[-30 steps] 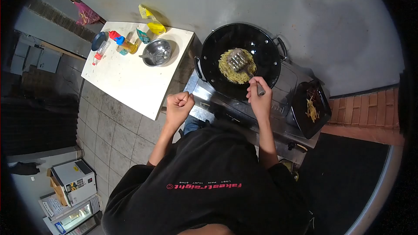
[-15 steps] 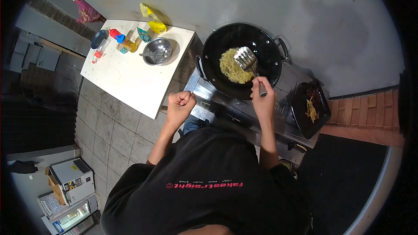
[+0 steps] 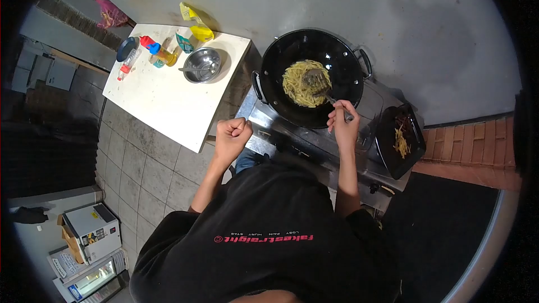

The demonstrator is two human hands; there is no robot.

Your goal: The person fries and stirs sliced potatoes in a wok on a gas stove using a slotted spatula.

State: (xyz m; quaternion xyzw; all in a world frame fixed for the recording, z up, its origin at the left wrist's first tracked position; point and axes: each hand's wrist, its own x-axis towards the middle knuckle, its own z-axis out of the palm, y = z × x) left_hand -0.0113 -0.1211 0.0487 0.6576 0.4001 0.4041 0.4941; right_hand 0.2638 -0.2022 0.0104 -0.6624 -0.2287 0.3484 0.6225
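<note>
My right hand (image 3: pixel 345 119) grips the handle of a slotted metal spatula (image 3: pixel 318 81), whose head rests on the pale yellow strips (image 3: pixel 296 88) in a black wok (image 3: pixel 345 76). The wok has two side handles and sits on a steel stove (image 3: pixel 311 146). My left hand (image 3: pixel 233 133) is held as a fist with nothing visible in it, left of the stove's front and near the white table's corner.
On the white table (image 3: pixel 168 106) are a steel bowl (image 3: pixel 202 65) with a spoon, a yellow packet (image 3: pixel 201 32), an oil bottle (image 3: pixel 167 56) and other bottles. A black tray (image 3: pixel 387 146) with strips lies right of the stove, near a brick ledge (image 3: pixel 471 140).
The spatula head first lifted off the strips and turned its shiny face up, then came back down onto them. My right hand has shifted slightly right. My left fist has barely moved.
</note>
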